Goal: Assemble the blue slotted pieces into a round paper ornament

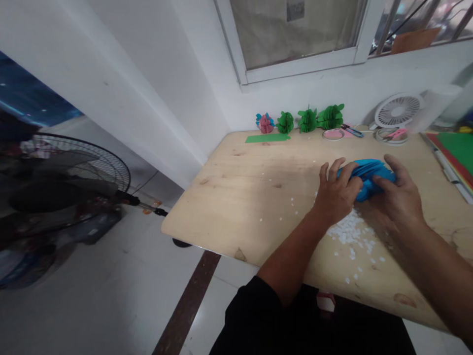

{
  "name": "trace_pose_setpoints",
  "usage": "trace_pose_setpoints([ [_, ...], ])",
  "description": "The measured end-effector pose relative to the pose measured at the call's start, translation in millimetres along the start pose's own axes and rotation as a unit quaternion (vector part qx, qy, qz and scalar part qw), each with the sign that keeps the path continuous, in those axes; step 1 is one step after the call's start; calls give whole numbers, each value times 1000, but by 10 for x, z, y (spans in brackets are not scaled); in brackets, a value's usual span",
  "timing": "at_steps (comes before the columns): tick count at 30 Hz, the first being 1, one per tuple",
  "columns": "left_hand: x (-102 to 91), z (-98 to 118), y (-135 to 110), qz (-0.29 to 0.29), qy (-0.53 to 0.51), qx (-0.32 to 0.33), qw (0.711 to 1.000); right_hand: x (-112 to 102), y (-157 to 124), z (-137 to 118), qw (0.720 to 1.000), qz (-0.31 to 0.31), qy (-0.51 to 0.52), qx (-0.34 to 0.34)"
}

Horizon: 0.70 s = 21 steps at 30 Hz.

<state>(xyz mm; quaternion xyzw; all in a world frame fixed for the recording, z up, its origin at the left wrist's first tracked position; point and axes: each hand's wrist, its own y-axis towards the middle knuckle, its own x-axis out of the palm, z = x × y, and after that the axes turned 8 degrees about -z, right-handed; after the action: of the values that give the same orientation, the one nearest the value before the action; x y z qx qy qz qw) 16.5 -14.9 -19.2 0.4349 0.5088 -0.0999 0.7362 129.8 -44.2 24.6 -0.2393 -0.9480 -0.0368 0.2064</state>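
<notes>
Both my hands grip a blue folded paper piece (365, 171) just above a wooden table (251, 197). My left hand (337, 192) holds its left end, thumb and fingers curled round it. My right hand (397, 197) clasps the right end from above and partly hides the paper. Beneath my hands lies a scatter of small white paper scraps (351, 231).
Along the far wall stand three green paper balls (308, 120) and a pink and blue one (265, 123), with a green paper strip (266, 138) in front. A small white fan (398, 111), round tape rolls (333, 134) and coloured sheets (458, 153) sit at the right. A floor fan (66, 182) stands left.
</notes>
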Motion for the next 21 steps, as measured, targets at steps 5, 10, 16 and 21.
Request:
trace_pose_setpoints([
  [5, -7, 9, 4, 0, -7, 5, 1000, -3, 4, 2, 1000, 2, -6, -5],
  [10, -31, 3, 7, -12, -29, -1, 1000, -43, 45, 12, 1000, 2, -5, -10],
  [16, -118, 6, 10, -35, -62, -3, 997, -79, 82, -25, 1000, 12, 0, -21],
  [21, -178, -7, 35, -54, -92, 3, 994, -86, 103, -41, 1000, 19, -1, -23],
])
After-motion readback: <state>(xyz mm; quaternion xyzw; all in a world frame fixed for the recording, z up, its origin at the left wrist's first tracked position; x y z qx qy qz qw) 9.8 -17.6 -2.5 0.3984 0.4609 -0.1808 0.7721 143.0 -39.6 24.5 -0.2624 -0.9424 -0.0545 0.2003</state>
